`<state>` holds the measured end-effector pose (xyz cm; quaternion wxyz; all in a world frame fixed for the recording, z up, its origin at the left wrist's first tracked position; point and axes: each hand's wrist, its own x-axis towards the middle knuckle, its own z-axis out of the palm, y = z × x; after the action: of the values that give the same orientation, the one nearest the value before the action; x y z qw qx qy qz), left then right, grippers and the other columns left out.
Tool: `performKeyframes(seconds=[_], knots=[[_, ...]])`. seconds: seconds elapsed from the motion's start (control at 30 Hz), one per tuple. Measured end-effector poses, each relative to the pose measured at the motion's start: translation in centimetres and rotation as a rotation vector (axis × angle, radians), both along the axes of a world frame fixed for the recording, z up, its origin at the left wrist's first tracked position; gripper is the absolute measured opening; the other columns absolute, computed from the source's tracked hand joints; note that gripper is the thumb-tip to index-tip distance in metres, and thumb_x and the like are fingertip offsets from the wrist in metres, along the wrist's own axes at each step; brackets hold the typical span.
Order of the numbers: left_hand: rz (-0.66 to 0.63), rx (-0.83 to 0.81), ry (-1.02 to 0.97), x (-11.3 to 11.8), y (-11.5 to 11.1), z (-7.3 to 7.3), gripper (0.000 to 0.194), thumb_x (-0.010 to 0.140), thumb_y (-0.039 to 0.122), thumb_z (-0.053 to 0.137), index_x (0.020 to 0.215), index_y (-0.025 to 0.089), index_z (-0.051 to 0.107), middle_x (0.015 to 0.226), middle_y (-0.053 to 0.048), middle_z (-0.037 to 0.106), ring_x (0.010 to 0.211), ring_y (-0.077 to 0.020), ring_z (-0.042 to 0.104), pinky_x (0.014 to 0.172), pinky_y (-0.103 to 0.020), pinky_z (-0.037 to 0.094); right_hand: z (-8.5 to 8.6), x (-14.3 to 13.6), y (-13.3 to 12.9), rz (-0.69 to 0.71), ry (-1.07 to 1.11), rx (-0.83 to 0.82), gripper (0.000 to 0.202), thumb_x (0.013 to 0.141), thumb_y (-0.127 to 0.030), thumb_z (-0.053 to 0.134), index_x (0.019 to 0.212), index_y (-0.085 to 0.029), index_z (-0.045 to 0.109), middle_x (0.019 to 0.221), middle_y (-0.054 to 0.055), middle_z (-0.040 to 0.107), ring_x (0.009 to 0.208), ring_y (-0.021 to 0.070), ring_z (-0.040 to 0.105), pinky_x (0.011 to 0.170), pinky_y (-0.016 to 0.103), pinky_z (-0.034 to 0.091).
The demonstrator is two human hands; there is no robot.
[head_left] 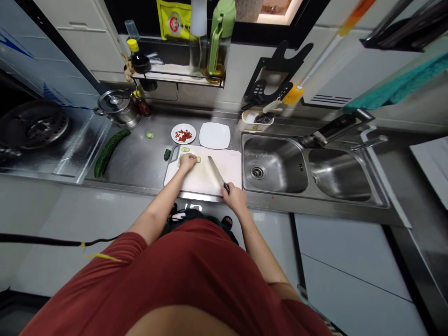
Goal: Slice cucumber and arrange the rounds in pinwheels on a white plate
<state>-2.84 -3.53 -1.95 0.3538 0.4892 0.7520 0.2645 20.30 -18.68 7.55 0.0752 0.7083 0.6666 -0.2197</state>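
Observation:
A white cutting board [229, 161] lies on the steel counter. On its left half my left hand [188, 162] is closed over cucumber slices, with one slice [198, 159] at its fingertips; what the fingers hold is too small to make out. My right hand [235, 198] grips the black handle of a knife [216, 172], whose blade rests over the board, pointing away and to the left. More slices [185, 150] lie near the board's top left. Behind the board stand a plate with chopped red pieces [183, 134] and a bare square white plate [214, 136].
A whole cucumber [109, 151], a cucumber end [167, 154] and some slices [150, 135] lie left of the board. Further back are a lidded pot [119, 108] and a red bottle [142, 104]. A double sink [276, 163] is at the right, below a faucet [336, 128].

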Motion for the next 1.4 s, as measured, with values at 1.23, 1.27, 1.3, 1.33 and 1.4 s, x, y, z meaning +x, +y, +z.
performKeyframes(seconds=[1.23, 1.27, 1.3, 1.33, 1.4], knots=[[-0.143, 0.002, 0.243, 0.6, -0.2, 0.0, 0.012, 0.071, 0.023, 0.066, 0.083, 0.022, 0.065, 0.085, -0.002, 0.069, 0.081, -0.0163, 0.06, 0.072, -0.026, 0.042, -1.0, -2.6, -0.9, 0.141, -0.087, 0.006, 0.037, 0.099, -0.042, 0.027, 0.11, -0.017, 0.051, 0.098, 0.013, 0.067, 0.094, 0.0235, 0.065, 0.08, 0.032, 0.043], [-0.143, 0.0, 0.242, 0.6, -0.2, 0.0, 0.012, 0.071, 0.024, 0.065, 0.083, 0.022, 0.065, 0.085, -0.002, 0.069, 0.081, -0.0162, 0.06, 0.072, -0.026, 0.042, -1.0, -2.6, -0.9, 0.145, -0.087, 0.004, 0.036, 0.099, -0.042, 0.027, 0.11, -0.017, 0.051, 0.097, 0.013, 0.067, 0.093, 0.0233, 0.065, 0.08, 0.031, 0.044], [-0.144, -0.001, 0.241, 0.6, -0.1, 0.1, 0.012, 0.071, 0.024, 0.065, 0.083, 0.022, 0.065, 0.085, -0.002, 0.069, 0.081, -0.0162, 0.06, 0.072, -0.026, 0.042, -1.0, -2.7, -0.8, 0.149, -0.087, 0.0, 0.036, 0.1, -0.041, 0.028, 0.11, -0.017, 0.051, 0.097, 0.013, 0.068, 0.093, 0.0231, 0.065, 0.079, 0.031, 0.044], [-0.145, -0.002, 0.243, 0.6, -0.1, 0.1, 0.011, 0.072, 0.024, 0.065, 0.083, 0.022, 0.065, 0.085, -0.002, 0.069, 0.082, -0.0162, 0.06, 0.072, -0.025, 0.043, -1.0, -2.7, -0.8, 0.153, -0.087, -0.005, 0.035, 0.1, -0.041, 0.028, 0.11, -0.016, 0.051, 0.097, 0.013, 0.068, 0.093, 0.0229, 0.065, 0.079, 0.031, 0.044], [-0.148, -0.008, 0.246, 0.7, -0.1, 0.2, 0.011, 0.072, 0.023, 0.065, 0.083, 0.022, 0.065, 0.085, -0.002, 0.069, 0.083, -0.0162, 0.06, 0.073, -0.025, 0.043, -0.9, -2.8, -0.6, 0.161, -0.09, -0.014, 0.034, 0.1, -0.04, 0.028, 0.111, -0.016, 0.05, 0.098, 0.013, 0.068, 0.093, 0.0226, 0.066, 0.079, 0.031, 0.044]])
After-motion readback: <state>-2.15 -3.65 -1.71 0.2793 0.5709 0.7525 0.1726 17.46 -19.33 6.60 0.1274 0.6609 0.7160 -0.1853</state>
